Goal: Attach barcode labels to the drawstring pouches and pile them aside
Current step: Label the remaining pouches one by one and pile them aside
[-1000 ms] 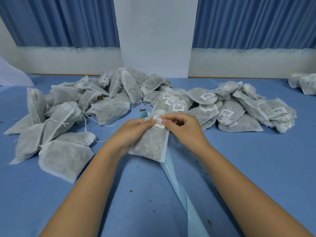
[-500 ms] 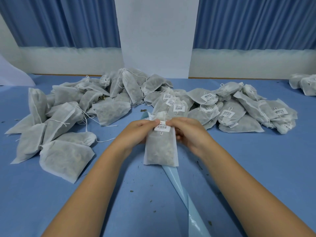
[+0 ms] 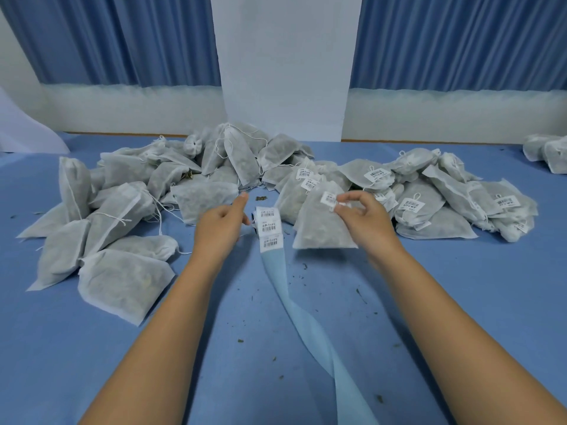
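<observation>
My right hand (image 3: 362,219) pinches the top of a white drawstring pouch (image 3: 322,225), lifted a little over the blue table (image 3: 460,302). A barcode label (image 3: 329,198) sits on the pouch near its neck. My left hand (image 3: 221,228) hovers left of it with loose fingers, holding nothing. Between the hands lies a light blue backing strip (image 3: 310,317) that carries barcode labels (image 3: 270,230) at its far end. An unlabelled pouch heap (image 3: 122,210) lies at the left. A labelled pouch heap (image 3: 429,197) lies at the right.
Two more pouches (image 3: 549,151) lie at the far right edge. Small dark crumbs (image 3: 360,294) dot the cloth near my arms. A white wall panel (image 3: 285,65) and blue curtains (image 3: 122,38) stand behind the table.
My left hand let go of the pouch and drew left. My right hand carried the labelled pouch to the right, uncovering the labels on the strip.
</observation>
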A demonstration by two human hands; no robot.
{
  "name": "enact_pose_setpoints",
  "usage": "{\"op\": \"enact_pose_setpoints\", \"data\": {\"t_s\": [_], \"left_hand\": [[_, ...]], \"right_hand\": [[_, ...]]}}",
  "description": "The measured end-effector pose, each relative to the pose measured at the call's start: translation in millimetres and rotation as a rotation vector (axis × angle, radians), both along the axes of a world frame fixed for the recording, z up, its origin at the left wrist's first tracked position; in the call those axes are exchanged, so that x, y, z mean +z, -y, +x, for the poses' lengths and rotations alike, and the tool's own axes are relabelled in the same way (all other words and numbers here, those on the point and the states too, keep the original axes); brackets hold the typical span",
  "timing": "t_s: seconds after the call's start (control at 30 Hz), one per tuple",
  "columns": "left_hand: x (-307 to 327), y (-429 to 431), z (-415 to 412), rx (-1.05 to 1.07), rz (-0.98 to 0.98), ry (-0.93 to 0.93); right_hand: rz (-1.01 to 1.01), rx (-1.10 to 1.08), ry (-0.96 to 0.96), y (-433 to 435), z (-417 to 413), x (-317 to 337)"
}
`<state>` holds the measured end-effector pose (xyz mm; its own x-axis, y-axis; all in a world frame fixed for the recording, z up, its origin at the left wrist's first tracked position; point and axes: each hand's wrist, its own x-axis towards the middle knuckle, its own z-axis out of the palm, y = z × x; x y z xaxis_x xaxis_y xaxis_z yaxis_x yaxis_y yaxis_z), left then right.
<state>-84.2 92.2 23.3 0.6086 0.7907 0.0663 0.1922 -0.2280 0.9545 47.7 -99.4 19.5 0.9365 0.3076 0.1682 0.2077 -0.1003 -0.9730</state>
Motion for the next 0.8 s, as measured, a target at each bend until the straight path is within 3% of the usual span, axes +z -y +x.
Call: {"op": "enact_pose_setpoints", "data": {"t_s": [0.13, 0.27, 0.43, 0.7, 0.8], "left_hand": [[-8, -18, 0, 0.102, 0.125, -0.072], [-17, -35, -9, 0.135, 0.383, -0.354], [-15, -37, -15, -0.004, 0.551, -0.667], [-18, -34, -11, -0.042, 0.615, -0.631], [-16, -30, -9, -0.088, 0.563, -0.49]], "right_hand": [[-0.206, 0.088, 0.034, -1, 5, -19], [-0.454, 0.031, 0.267, -4, 3, -25], [-0.482, -0.084, 0.506, -8, -9, -25], [-0.489, -0.047, 0.582, -15, -27, -22], [-0.475, -0.056, 0.604, -15, -29, -20]]}}
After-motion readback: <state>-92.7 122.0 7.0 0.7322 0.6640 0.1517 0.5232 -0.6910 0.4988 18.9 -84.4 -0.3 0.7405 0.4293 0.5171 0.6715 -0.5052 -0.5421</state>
